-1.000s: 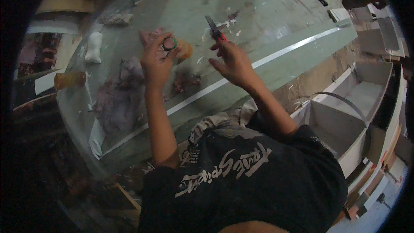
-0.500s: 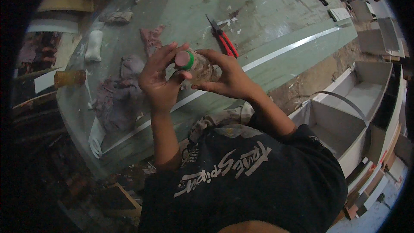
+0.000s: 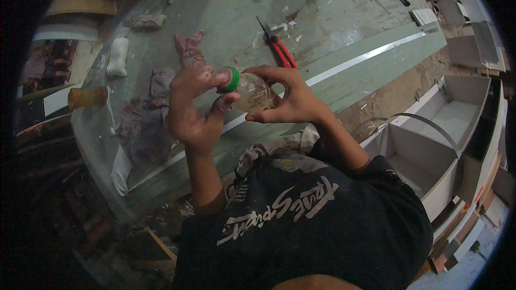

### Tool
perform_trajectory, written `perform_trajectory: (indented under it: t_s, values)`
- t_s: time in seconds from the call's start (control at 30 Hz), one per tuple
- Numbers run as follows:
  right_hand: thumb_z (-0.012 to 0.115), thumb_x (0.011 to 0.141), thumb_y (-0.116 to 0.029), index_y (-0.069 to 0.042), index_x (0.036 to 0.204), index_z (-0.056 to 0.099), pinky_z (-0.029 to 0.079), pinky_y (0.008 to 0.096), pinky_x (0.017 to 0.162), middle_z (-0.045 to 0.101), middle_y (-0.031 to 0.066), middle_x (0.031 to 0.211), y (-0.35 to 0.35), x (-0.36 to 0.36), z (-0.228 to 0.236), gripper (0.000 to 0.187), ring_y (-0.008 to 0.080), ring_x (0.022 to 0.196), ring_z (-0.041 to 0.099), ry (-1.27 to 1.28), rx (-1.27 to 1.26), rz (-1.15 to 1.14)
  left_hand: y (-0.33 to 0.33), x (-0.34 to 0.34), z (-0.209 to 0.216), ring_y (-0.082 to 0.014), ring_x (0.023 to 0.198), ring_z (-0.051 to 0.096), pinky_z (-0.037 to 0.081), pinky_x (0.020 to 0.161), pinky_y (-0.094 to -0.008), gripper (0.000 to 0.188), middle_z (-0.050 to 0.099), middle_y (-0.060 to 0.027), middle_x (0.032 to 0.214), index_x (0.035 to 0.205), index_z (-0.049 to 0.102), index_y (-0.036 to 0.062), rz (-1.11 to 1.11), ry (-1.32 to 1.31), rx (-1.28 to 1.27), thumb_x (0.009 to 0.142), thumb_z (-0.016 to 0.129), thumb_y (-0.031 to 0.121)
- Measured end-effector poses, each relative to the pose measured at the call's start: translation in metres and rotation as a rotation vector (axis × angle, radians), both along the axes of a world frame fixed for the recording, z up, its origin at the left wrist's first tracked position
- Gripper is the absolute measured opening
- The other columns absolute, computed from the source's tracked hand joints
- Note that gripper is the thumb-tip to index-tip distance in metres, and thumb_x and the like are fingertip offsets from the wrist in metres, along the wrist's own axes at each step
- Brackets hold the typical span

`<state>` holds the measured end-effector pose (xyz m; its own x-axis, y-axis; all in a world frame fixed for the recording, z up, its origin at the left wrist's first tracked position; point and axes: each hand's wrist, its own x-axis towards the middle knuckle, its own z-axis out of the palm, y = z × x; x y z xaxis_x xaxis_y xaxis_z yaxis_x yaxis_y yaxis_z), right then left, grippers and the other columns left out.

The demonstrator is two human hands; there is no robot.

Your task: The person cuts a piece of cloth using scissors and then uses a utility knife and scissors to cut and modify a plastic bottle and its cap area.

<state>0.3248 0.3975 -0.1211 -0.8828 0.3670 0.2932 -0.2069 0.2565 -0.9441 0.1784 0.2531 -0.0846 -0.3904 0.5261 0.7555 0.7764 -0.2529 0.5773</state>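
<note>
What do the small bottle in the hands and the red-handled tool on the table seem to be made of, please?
The bottle looks like clear plastic, glossy and see-through, though glass cannot be ruled out; its green cap looks like opaque plastic. The red-handled tool seems to be dark metal at the jaws, with matte red plastic or rubber grips. The table is pale green and scuffed, its material unclear.

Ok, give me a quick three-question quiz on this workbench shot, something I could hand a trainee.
1. True or false: the red-handled pliers are in the right hand.
2. Which hand has its fingers on the green cap of the small clear bottle? A) left hand B) right hand C) neither
3. Fill in: the pliers lie on the pale green ____.

Key: 1. False, they lie on the surface beyond the hands. 2. A. 3. Worktable.
</note>
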Motion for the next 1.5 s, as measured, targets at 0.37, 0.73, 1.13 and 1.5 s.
perform_trajectory:
  t_s: [0.37, 0.73, 1.13, 1.5]
  values:
    - [0.089, 0.06, -0.027, 0.0, 0.119, 0.062, 0.052, 0.0297, 0.075, 0.069, 0.0119, 0.103, 0.001, 0.0, 0.008, 0.07, 0.0174, 0.087, 0.067, -0.009, -0.009, 0.002, 0.003, 0.011, -0.001, -0.0232, 0.09, 0.062, 0.051, 0.081, -0.0368, 0.044, 0.068, -0.0073, 0.092, 0.102, 0.061, 0.0021, 0.173, 0.082, 0.152, 0.069, 0.088, 0.013]
    - [0.091, 0.059, -0.031, 0.001, 0.118, 0.062, 0.051, 0.0302, 0.076, 0.068, 0.0112, 0.103, 0.004, 0.002, 0.006, 0.073, 0.0174, 0.088, 0.065, 0.0, -0.045, 0.094, 0.004, 0.014, -0.003, -0.0231, 0.098, 0.064, 0.049, 0.09, -0.036, 0.059, 0.065, -0.0151, 0.108, 0.124, 0.05, -0.0028, -0.09, -0.353, 0.112, 0.077, 0.081, 0.016]
    - [0.084, 0.051, -0.023, -0.014, 0.117, 0.062, 0.05, 0.0418, 0.077, 0.059, 0.0108, 0.097, 0.021, 0.014, 0.049, 0.07, 0.0333, 0.091, 0.06, -0.023, 0.443, -0.13, 0.0, 0.013, 0.005, -0.024, 0.101, 0.063, 0.047, 0.095, -0.0387, 0.076, 0.064, -0.0157, 0.111, 0.13, 0.042, -0.0013, -0.165, -0.468, 0.064, 0.073, 0.086, 0.022]
    - [0.084, 0.051, -0.021, -0.013, 0.113, 0.066, 0.05, 0.039, 0.075, 0.06, 0.0099, 0.094, 0.018, 0.015, 0.043, 0.065, 0.0318, 0.087, 0.06, 0.046, 0.304, -0.093, 0.004, 0.024, 0.009, -0.0222, 0.1, 0.066, 0.036, 0.109, -0.0406, 0.083, 0.069, -0.0144, 0.102, 0.129, 0.041, 0.0001, -0.243, -0.644, 0.091, 0.068, 0.089, 0.03]
